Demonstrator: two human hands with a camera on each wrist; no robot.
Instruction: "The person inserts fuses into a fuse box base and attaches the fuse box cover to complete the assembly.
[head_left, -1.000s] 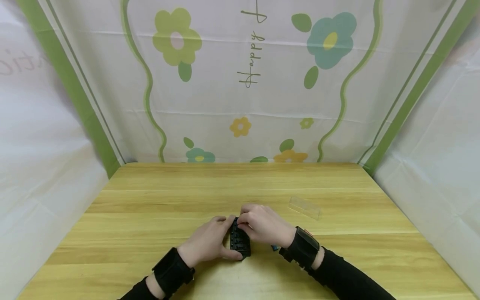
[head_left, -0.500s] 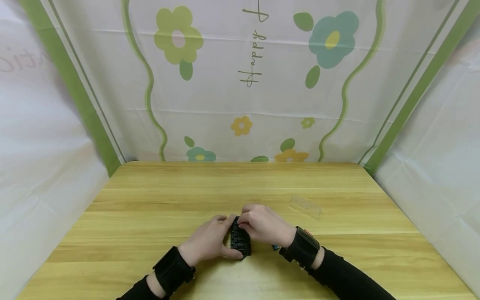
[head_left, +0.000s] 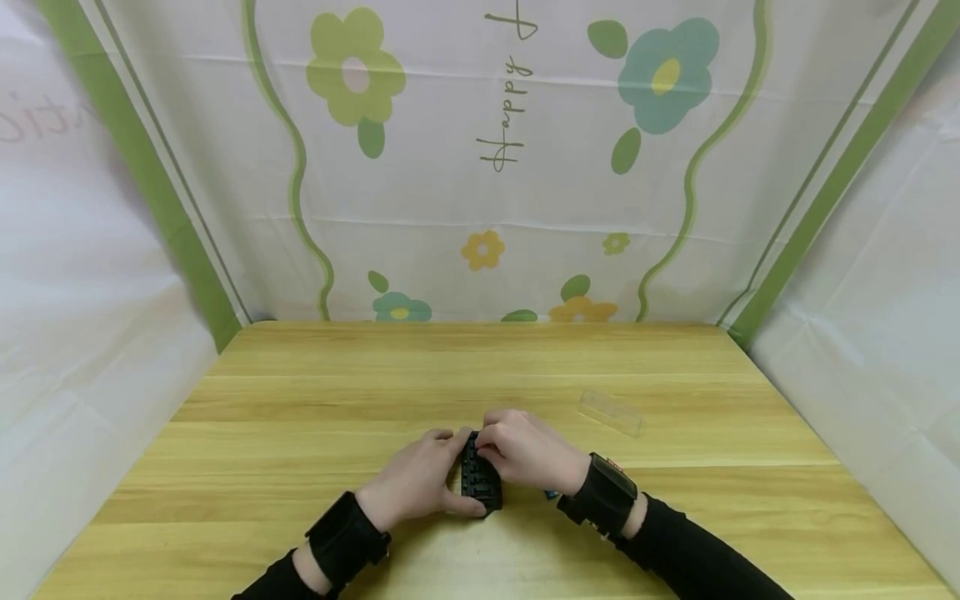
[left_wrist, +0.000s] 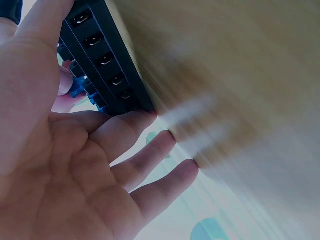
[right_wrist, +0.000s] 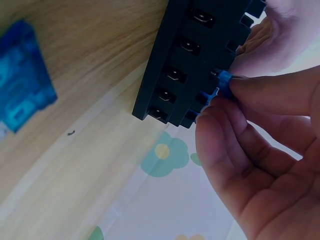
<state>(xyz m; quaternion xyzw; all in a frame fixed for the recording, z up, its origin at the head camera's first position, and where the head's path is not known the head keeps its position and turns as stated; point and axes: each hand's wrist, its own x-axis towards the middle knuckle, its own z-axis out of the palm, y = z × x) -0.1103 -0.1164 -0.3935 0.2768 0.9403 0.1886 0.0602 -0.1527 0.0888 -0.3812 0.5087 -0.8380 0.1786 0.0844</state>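
A black fuse block (head_left: 480, 485) stands on the wooden table, its long side pointing away from me. My left hand (head_left: 420, 481) holds it, thumb at the near end and fingers at the far end. In the left wrist view, a row of slots with metal contacts runs along the side of the fuse block (left_wrist: 106, 60). Thumb and fingers of my right hand (head_left: 531, 450) pinch a small blue blade fuse (right_wrist: 225, 83) at the top of the block, near its far end. From the head view that fuse is hidden behind the fingers.
Another translucent blue blade fuse (right_wrist: 27, 75) lies on the table, mostly covered by the right wrist in the head view. Farther back to the right is a clear plastic cover (head_left: 610, 414). A flowered cloth (head_left: 480, 167) closes off the back and sides.
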